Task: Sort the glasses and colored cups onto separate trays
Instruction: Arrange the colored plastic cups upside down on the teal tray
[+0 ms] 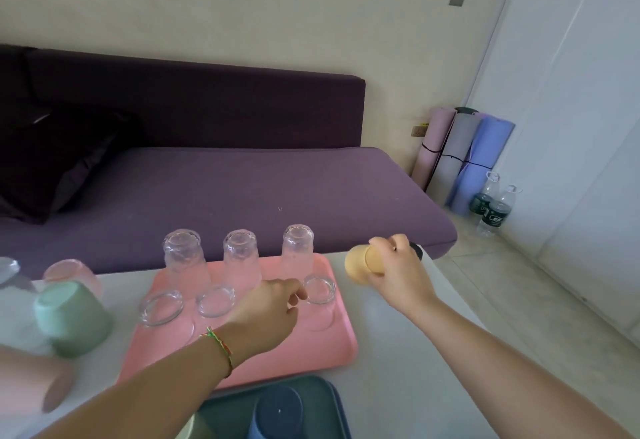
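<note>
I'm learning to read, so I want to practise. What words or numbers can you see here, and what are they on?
No text can be read here.
Dark labels on the two water bottles: white print, too blurred to read.
Yellow tag by the wall socket: too small to read.

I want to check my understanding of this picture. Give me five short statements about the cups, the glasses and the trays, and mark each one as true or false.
1. The right hand holds a yellow cup. True.
2. The green cup stands on the pink tray. False: it is on the table, left of that tray.
3. Six clear glasses are on the pink tray. True.
4. The blue cup is on the sofa. False: it is on the dark tray.
5. The left hand grips a bottle. False: it reaches to the front right glass on the pink tray.
</note>
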